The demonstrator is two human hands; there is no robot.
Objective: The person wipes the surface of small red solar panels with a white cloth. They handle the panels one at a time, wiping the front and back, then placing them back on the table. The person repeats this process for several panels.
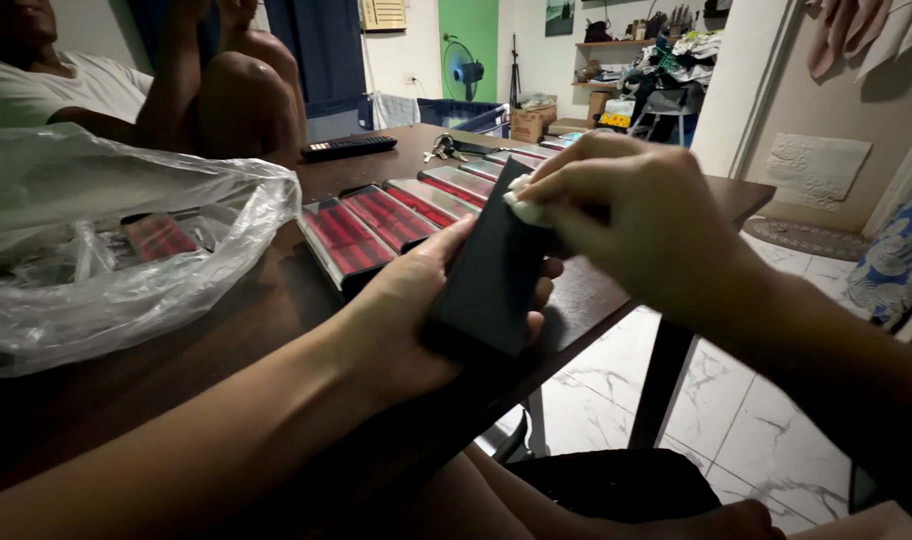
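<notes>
My left hand (pixel 416 310) holds a flat black rectangular device (pixel 491 275), tilted upright over the near edge of the dark wooden table (pixel 246 320). My right hand (pixel 636 215) pinches a small white wad (pixel 523 205) and presses it against the device's upper edge. Just behind the device lies a row of several similar flat devices with red-striped faces (pixel 391 215), laid side by side across the table.
A large clear plastic bag (pixel 96 250) holding more such devices sits at the left. A black remote (pixel 348 147) and a bunch of keys (pixel 443 150) lie at the far side. Another person (pixel 126 90) sits behind the table. White tiled floor (pixel 736 420) lies to the right.
</notes>
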